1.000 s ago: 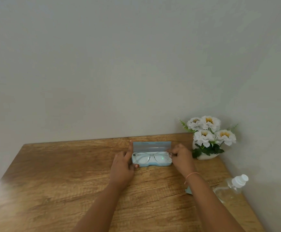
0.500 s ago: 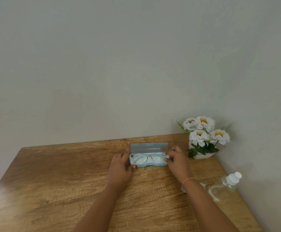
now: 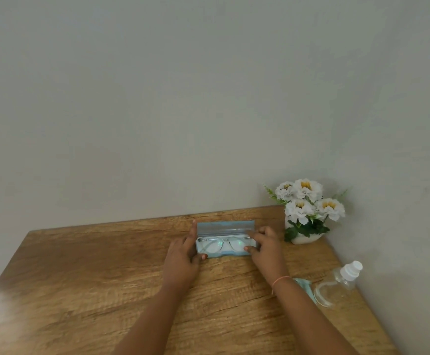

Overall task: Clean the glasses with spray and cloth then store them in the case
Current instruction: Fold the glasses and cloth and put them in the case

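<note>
A light blue glasses case (image 3: 225, 226) lies open near the table's far edge, its lid standing up at the back. Clear-framed glasses (image 3: 220, 244) rest folded inside it. My left hand (image 3: 183, 254) grips the case's left end, index finger along the lid's side and thumb at the front corner. My right hand (image 3: 265, 248) holds the right end, fingers over the lid's edge and thumb on the tray's front. A clear spray bottle (image 3: 337, 284) with a white cap lies on its side at the right. A pale green cloth (image 3: 304, 286) shows partly behind my right forearm.
The wooden table (image 3: 80, 278) meets a grey wall at the back and on the right. A white pot of white flowers (image 3: 307, 211) stands in the far right corner, close to the case.
My right hand's fingers have shifted up onto the lid's right edge. The case and glasses stay in the same place; the view has shifted slightly.
</note>
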